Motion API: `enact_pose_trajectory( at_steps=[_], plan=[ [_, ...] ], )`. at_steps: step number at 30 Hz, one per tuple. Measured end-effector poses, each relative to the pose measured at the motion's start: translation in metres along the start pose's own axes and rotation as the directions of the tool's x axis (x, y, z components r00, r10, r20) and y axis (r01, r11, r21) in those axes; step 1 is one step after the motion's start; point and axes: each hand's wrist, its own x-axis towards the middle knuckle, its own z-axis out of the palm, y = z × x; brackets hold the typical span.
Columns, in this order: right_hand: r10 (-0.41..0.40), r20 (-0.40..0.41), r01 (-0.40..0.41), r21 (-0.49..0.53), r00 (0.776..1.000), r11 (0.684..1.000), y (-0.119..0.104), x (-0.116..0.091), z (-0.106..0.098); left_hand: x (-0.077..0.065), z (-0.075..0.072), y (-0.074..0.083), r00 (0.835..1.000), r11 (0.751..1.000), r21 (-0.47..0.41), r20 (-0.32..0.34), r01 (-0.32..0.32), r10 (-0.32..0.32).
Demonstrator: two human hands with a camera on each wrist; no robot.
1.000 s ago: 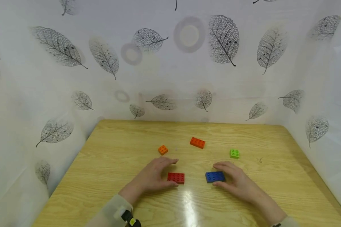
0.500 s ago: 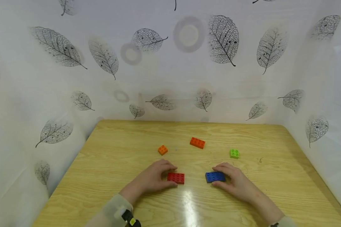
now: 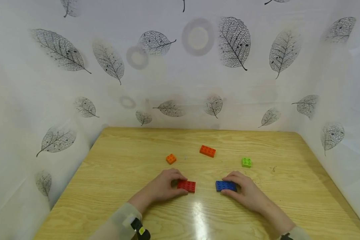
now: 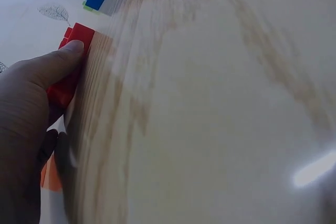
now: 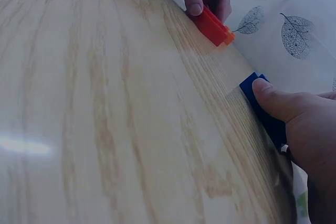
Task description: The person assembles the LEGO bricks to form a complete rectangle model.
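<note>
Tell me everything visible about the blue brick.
The blue brick is a rectangular block, apparently plastic, with round studs in two rows on its top. It seems to sit on the wooden table, studs up, its long side running roughly left to right. The right hand pinches it, thumb on the near side, fingers on the far side. It lies apart from the red brick.

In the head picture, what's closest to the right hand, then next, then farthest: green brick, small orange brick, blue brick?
1. Blue brick: between thumb and fingers of the right hand.
2. Green brick: just beyond it.
3. Small orange brick: well to the left.
</note>
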Motion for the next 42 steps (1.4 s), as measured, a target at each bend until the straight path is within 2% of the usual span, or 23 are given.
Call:
enact_pose_trajectory(
  at_steps=[7, 16, 24, 29, 36, 42],
  plan=[
    [0.012, -0.005, -0.012, 0.007, 1.000, 1.000, -0.002, 0.007, 0.002, 0.010, 0.002, -0.001, 1.000, 0.999, -0.052, -0.018, -0.006, 0.005],
    [0.036, 0.028, -0.037, 0.050, 0.999, 0.998, -0.004, 0.013, 0.008, 0.019, 0.006, 0.002, 1.000, 0.996, -0.086, -0.028, 0.010, -0.013],
    [0.020, 0.028, -0.021, 0.051, 0.999, 0.999, -0.006, 0.020, 0.011, 0.028, 0.011, 0.005, 1.000, 0.997, -0.076, -0.026, 0.013, -0.015],
    [0.027, 0.036, -0.029, 0.050, 0.999, 0.998, -0.008, 0.024, 0.011, 0.032, 0.012, 0.005, 0.999, 0.997, -0.072, -0.017, 0.038, -0.039],
    [0.042, 0.049, -0.044, 0.041, 0.998, 0.998, -0.008, 0.027, 0.013, 0.038, 0.014, 0.005, 0.999, 0.998, -0.068, -0.035, 0.011, -0.013],
    [0.035, 0.056, -0.037, 0.043, 0.998, 0.998, -0.008, 0.031, 0.016, 0.041, 0.017, 0.004, 0.999, 0.995, -0.094, -0.027, 0.017, -0.020]
  ],
)
